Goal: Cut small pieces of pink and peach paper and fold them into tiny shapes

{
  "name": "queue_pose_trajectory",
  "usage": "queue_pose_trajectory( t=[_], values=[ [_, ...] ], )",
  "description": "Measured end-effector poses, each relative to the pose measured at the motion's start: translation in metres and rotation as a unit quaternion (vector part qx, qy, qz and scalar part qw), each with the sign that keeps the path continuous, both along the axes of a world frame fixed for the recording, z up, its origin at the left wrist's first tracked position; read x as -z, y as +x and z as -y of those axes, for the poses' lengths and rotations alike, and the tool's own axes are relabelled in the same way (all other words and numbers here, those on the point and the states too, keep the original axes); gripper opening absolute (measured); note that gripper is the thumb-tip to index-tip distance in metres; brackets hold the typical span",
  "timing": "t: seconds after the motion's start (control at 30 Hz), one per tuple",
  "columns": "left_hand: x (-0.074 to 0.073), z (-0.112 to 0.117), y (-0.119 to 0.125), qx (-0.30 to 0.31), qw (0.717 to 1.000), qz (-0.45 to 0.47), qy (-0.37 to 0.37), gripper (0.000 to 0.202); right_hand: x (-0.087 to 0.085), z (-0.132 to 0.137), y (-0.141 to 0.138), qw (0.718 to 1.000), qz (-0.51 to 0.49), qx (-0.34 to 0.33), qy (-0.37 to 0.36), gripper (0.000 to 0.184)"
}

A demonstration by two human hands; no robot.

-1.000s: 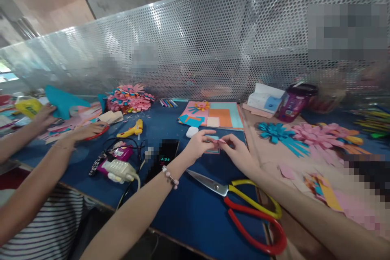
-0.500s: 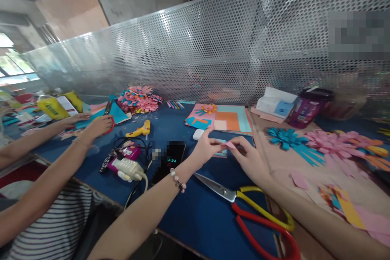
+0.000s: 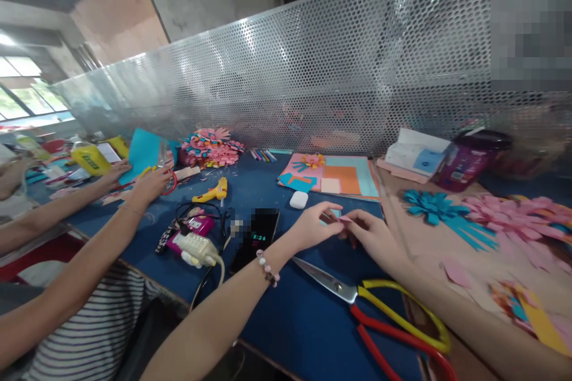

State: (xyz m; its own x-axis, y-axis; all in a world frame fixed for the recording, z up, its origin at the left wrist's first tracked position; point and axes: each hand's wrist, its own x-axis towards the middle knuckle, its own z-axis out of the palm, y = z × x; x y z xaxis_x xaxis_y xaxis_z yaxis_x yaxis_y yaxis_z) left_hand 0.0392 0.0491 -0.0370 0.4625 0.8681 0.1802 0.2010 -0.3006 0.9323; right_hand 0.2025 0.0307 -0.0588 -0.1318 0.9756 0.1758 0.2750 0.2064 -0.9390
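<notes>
My left hand [image 3: 313, 227], with a beaded bracelet [image 3: 267, 269] on its wrist, pinches a small piece of pink paper [image 3: 345, 219]. From the other side, my right hand [image 3: 375, 238] grips the same piece between thumb and fingertips. Part of the paper is hidden by the fingers. A light blue card [image 3: 333, 214] lies behind the hands, partly covered. Below them on the blue tabletop rest large scissors [image 3: 333, 286] with one yellow and one red handle, blades pointing left. A white earbud case [image 3: 299, 199] lies just beyond my left hand.
A phone [image 3: 259, 238], a power strip [image 3: 196, 247] with cables and a yellow glue gun [image 3: 212, 191] lie left. Paper sheets [image 3: 361, 172] are behind; paper flowers [image 3: 429, 207] and a purple tub [image 3: 467, 161] right. A co-worker's hand [image 3: 154, 184] holds scissors at a blue sheet [image 3: 143, 152].
Both my hands stay on the pink paper, with the fingers shifted and my left fingers more curled. The co-worker's blue sheet is raised more upright. The view has shifted slightly.
</notes>
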Motion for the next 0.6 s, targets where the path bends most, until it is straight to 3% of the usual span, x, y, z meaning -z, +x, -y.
queue_pose_trajectory(
  t=[0.13, 0.33, 0.6],
  values=[
    [0.004, -0.001, 0.000, -0.013, 0.998, -0.035, 0.048, 0.046, 0.004, -0.004, -0.002, 1.000, 0.012, 0.010, -0.001, 0.025],
    [0.014, -0.007, 0.000, -0.026, 0.996, -0.028, 0.075, 0.027, -0.002, -0.002, -0.004, 0.999, 0.026, 0.028, 0.012, 0.029],
    [0.012, -0.009, 0.001, -0.043, 0.996, -0.011, 0.076, 0.016, 0.004, -0.003, -0.002, 1.000, -0.018, -0.011, -0.015, 0.032]
  ],
)
